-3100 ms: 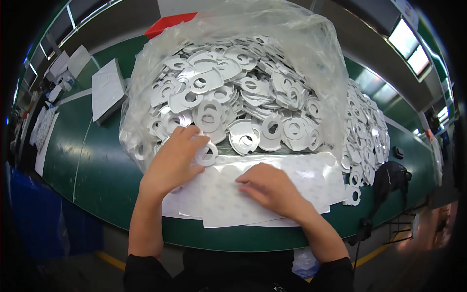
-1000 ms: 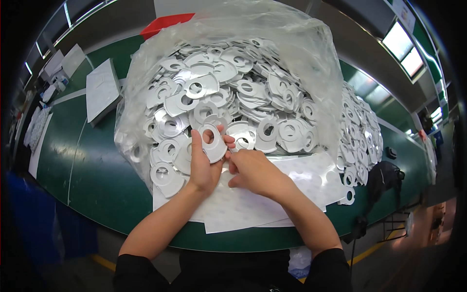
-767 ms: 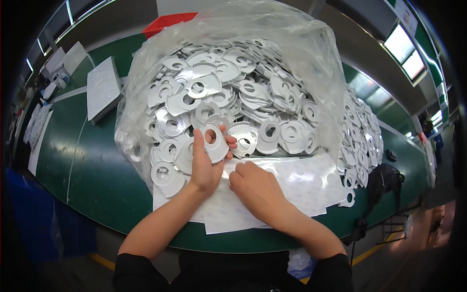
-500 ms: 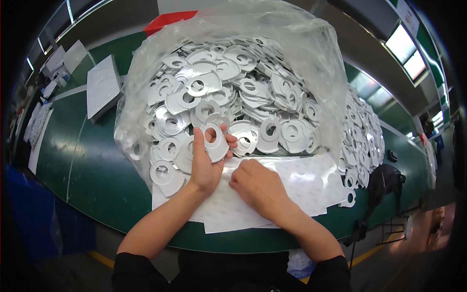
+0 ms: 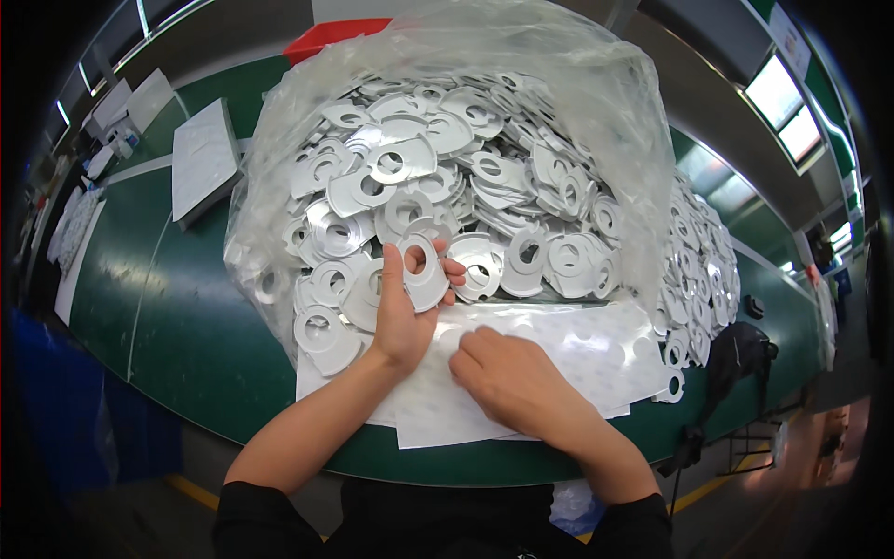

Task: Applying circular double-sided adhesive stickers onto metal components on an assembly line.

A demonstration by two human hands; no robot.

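Note:
My left hand (image 5: 402, 312) holds a flat silver ring-shaped piece (image 5: 421, 270) upright between thumb and fingers, just in front of a big clear plastic bag (image 5: 596, 121) heaped with many such silver pieces (image 5: 484, 177). My right hand (image 5: 507, 377) rests palm down on a white backing sheet (image 5: 577, 354) that lies on the green table (image 5: 186, 317) at the front edge. Its fingertips press on the sheet near my left palm. The sheet shows round outlines of parts.
A second heap of silver ring pieces (image 5: 698, 279) lies to the right of the bag. A stack of white sheets (image 5: 200, 163) sits at the back left, more white papers (image 5: 74, 233) at the far left. A red bin (image 5: 326, 37) stands behind the bag.
My left hand lifted a ring piece out of the heap and holds it up. My right hand came off that piece and dropped back flat onto the white sheet.

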